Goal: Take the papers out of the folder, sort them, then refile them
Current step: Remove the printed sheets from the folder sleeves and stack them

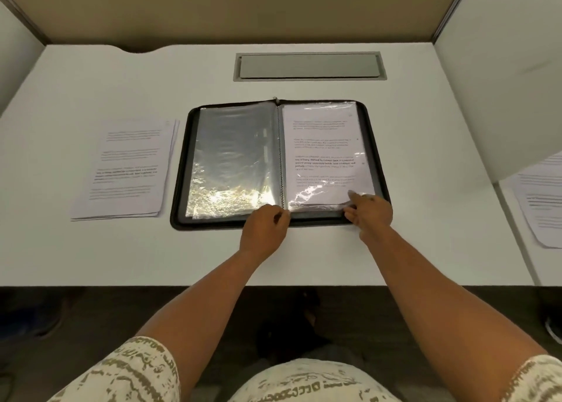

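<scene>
Both hands' fingers [352, 211] curled, pinching the folder [182, 170] sleeve's [327, 158] near edge.

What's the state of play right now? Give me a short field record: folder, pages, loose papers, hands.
folder: open flat on the desk, zip edge all round
left sleeve: clear, no sheet in it
right sleeve: printed sheet inside
loose stack: left of folder
other papers: on the desk at far right
left hand: at the near edge by the spine
right hand: pinching right sleeve's near corner
</scene>
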Demonstrator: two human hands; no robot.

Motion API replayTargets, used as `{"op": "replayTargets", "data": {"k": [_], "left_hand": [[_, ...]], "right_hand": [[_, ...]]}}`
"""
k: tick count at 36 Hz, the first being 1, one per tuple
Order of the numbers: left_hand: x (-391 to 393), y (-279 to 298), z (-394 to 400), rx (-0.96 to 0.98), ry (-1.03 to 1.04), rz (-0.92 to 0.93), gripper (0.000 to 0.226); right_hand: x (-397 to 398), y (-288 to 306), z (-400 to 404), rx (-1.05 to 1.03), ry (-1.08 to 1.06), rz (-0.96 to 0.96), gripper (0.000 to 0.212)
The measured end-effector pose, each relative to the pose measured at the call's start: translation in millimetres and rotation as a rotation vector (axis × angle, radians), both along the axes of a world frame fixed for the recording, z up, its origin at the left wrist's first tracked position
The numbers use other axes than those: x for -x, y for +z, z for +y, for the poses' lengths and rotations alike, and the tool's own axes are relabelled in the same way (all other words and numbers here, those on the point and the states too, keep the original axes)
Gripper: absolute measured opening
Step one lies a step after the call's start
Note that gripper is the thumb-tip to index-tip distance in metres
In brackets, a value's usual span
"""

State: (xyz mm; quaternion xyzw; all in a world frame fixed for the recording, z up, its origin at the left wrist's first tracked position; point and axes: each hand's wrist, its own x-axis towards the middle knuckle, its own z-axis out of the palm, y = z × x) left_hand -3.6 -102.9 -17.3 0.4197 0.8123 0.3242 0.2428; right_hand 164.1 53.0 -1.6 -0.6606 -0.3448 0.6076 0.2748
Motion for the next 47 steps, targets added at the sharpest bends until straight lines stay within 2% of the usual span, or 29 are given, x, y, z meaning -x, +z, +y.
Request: {"op": "replayTargets", "data": {"k": [2,5,8,14,17,21,24,28,31,35,42,47], "left_hand": [[2,0,-3,0.006,-0.005,0.007,0.040],[3,6,-1,-0.004,-0.010,0.009,0.037],[2,16,6,-0.020,-0.019,-0.005,0.032],[-1,17,12,0.001,0.016,-0.067,0.029],[-5,15,7,0.029,0.024,-0.061,0.030],[-5,4,0,0.093,0.099,-0.072,0.030],[-6,0,-3,0.141,0.188,-0.180,0.028],[-8,2,-3,0.159,0.327,-0.492,0.015],[-9,-1,-5,0.152,0.344,-0.669,0.018],[-13,-4,-10,0.117,0.368,-0.747,0.031],[-30,-1,-29,0.082,0.387,-0.769,0.021],[-36,3,-49,0.068,0.381,-0.810,0.014]], "right_hand": [[3,1,4,-0.017,-0.015,-0.050,0.025],[2,3,7,-0.010,-0.031,-0.067,0.016],[-2,3,5,-0.002,-0.031,-0.079,0.023],[-14,0,-6,0.002,-0.022,-0.121,0.023],[-21,-5,-10,0.000,0.035,-0.123,0.016],[-33,-9,-17,0.071,0.043,-0.060,0.021],[-40,-2,-28,0.170,0.039,0.053,0.030],[-49,8,-44,0.276,0.045,0.176,0.033],[-58,11,-58,0.310,0.046,0.191,0.033],[-70,14,-77,0.321,0.069,0.185,0.035],[-94,22,-95,0.340,0.151,0.109,0.026],[-104,28,-93,0.294,0.045,0.136,0.029]]}}
